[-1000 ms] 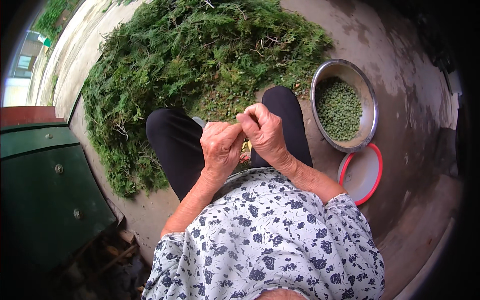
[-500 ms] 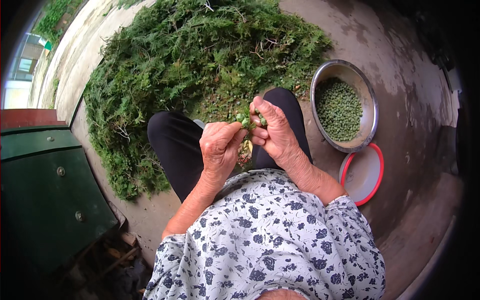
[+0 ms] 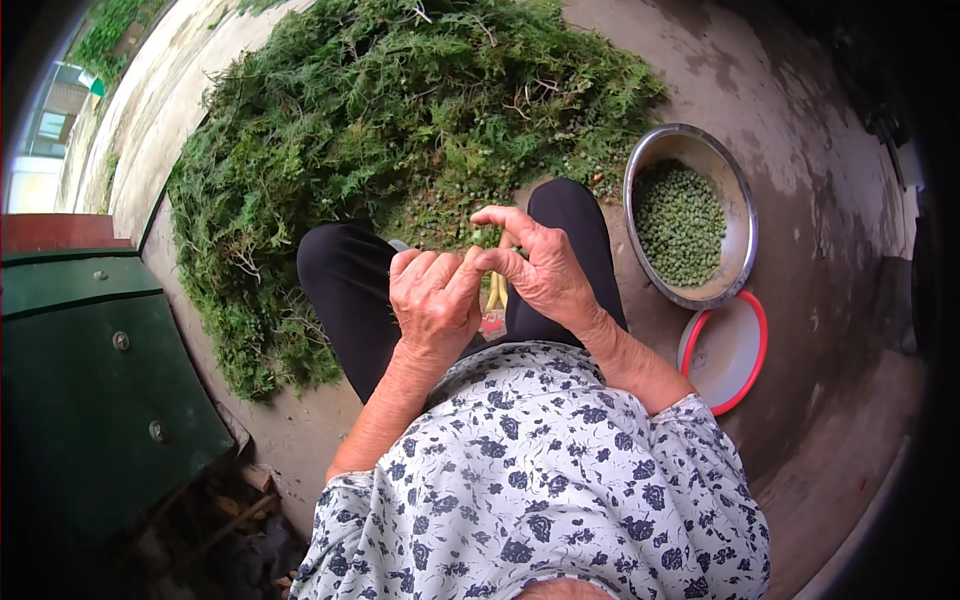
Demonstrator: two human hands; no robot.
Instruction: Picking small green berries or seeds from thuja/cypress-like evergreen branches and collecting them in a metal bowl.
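Observation:
Over my lap, my left hand (image 3: 435, 298) and my right hand (image 3: 545, 268) meet, fingertips touching. A small sprig with green cones (image 3: 487, 237) shows between them. My left hand is closed, its thumb and forefinger pinched on the sprig's lower end, mostly hidden by the fingers. The thumb and curved forefinger of my right hand close round the green cones. Beyond my knees lies a big heap of cut evergreen branches (image 3: 330, 130). To the right, a metal basin (image 3: 742, 240) holds many loose green cones (image 3: 682, 225).
A pale bowl with a red rim (image 3: 762, 350) stands partly under the basin's near edge. At the left is a dark green metal panel with bolts (image 3: 110, 400). Something yellow (image 3: 497, 290) shows between my legs. Wet patches mark the concrete floor (image 3: 800, 400).
My right forefinger has moved left and bent over the cones, and the right thumb has come down to my left fingertips. My left hand has turned slightly, knuckles up.

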